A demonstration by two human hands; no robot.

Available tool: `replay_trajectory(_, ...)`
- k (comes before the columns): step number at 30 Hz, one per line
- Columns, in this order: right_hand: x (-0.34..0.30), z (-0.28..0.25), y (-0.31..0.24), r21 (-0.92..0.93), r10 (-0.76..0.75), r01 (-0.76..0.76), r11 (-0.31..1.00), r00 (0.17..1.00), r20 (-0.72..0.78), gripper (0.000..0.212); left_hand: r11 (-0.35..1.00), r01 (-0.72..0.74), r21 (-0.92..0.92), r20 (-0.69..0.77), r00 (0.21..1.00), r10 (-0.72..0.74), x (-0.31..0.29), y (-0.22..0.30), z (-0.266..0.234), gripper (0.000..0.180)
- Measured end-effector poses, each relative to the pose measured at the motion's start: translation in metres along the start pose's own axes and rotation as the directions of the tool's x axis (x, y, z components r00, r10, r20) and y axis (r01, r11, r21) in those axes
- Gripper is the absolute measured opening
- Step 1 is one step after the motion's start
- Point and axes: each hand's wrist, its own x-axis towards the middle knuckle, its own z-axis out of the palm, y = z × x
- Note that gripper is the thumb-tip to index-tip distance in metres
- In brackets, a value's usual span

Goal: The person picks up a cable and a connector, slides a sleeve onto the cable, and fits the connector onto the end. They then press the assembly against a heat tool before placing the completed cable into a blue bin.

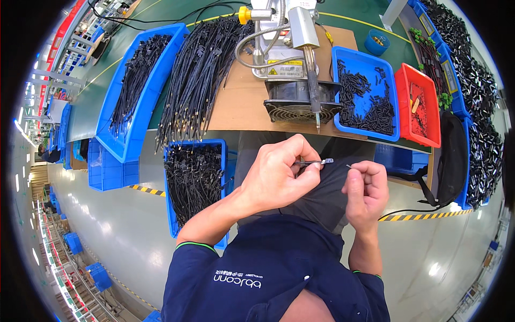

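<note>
My left hand (281, 170) is closed in a pinch on a thin black cable (306, 162). The silver metal connector (326, 161) at its end sticks out past the fingertips, toward my right hand. A short way to the right, my right hand (368, 194) pinches a tiny, thin, pale piece (349, 166), too small to name. A gap separates that piece from the connector. Both hands are above my lap, near the table's front edge. Beyond them, a soldering iron (311, 75) on a stand points its tip down.
Behind the hands, a black fan (296, 100) sits on brown cardboard (228, 115). Black cables (201, 70) lie in a heap at left, with a blue bin (169, 188) of cables below. Right are a blue tray (337, 91) of black tubes and a red tray (435, 126).
</note>
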Motion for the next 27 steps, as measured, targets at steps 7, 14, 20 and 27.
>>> replay_trajectory(7,0.022,0.025,-0.001,-0.248,-0.485,0.491,0.835,0.87,0.089,0.023,0.995,-0.082,0.049,-0.05,0.995,0.084,0.001,0.0,0.002,0.008)
replay_trajectory(14,0.028,0.035,0.007,-0.351,-0.557,0.545,0.762,0.827,0.073,0.026,0.993,-0.046,0.106,-0.072,0.996,0.054,0.005,0.006,0.0,0.009)
replay_trajectory(20,0.032,0.044,0.01,-0.41,-0.603,0.563,0.718,0.797,0.038,0.026,0.988,-0.037,0.15,-0.078,0.996,0.049,0.01,0.007,-0.003,0.009)
replay_trajectory(27,0.04,0.053,0.01,-0.427,-0.621,0.559,0.711,0.784,-0.006,0.025,0.972,-0.095,0.213,-0.121,0.985,0.123,0.02,0.004,-0.005,0.009)
